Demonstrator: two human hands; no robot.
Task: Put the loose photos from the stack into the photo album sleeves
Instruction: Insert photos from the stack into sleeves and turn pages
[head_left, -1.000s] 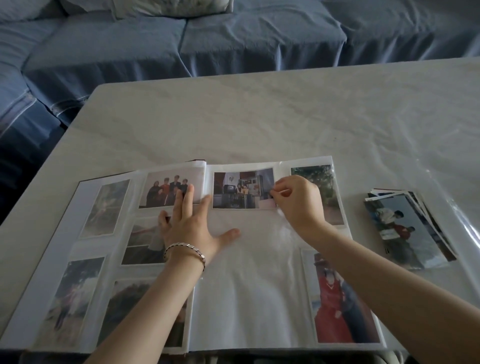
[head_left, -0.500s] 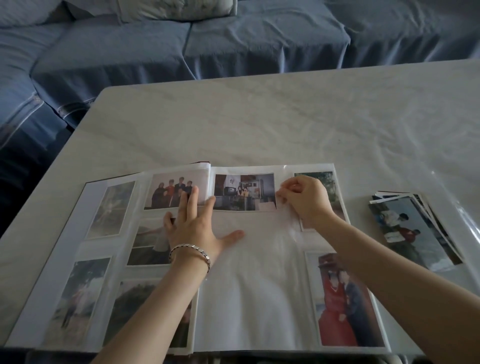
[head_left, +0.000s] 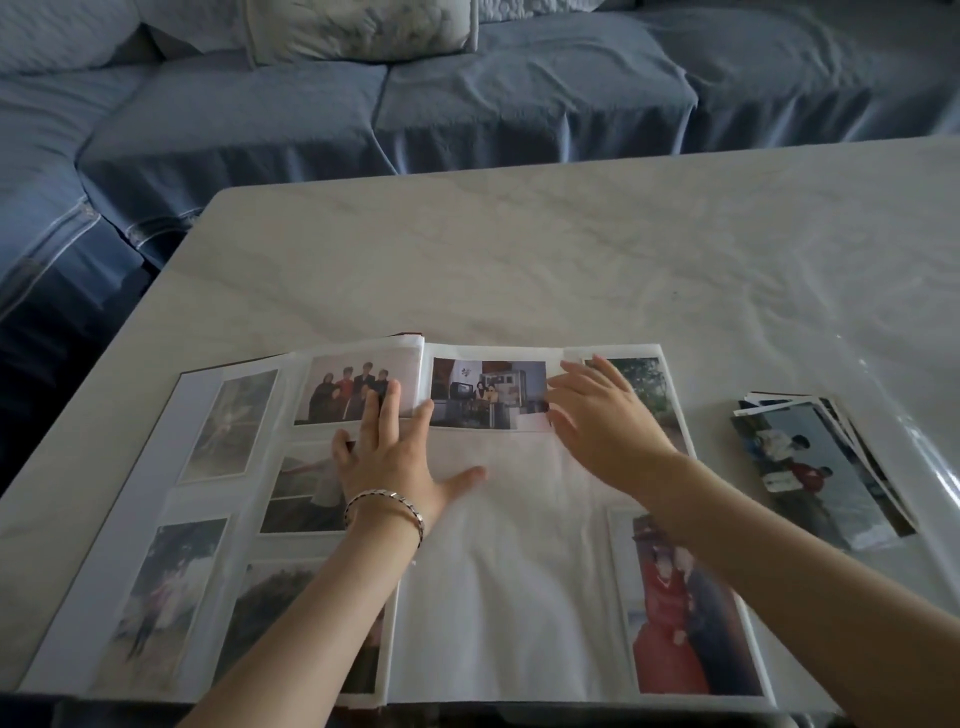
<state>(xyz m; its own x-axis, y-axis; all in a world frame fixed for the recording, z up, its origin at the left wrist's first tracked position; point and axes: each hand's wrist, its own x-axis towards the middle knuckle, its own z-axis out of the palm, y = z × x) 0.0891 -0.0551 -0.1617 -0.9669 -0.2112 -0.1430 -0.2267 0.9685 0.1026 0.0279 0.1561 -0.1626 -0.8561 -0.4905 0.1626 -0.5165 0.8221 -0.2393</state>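
Pale table (head_left: 519, 249) under open album (head_left: 498, 571), photo stack (head_left: 821, 467).

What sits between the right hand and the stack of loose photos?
Head view: between the right hand and the photo stack lie a sleeved photo at the edge of the album page, then a bare strip of table.

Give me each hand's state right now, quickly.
Left hand: open, flat, pressing on the album near its spine.
Right hand: open, fingers straight, holding nothing, at the right edge of the indoor photo.
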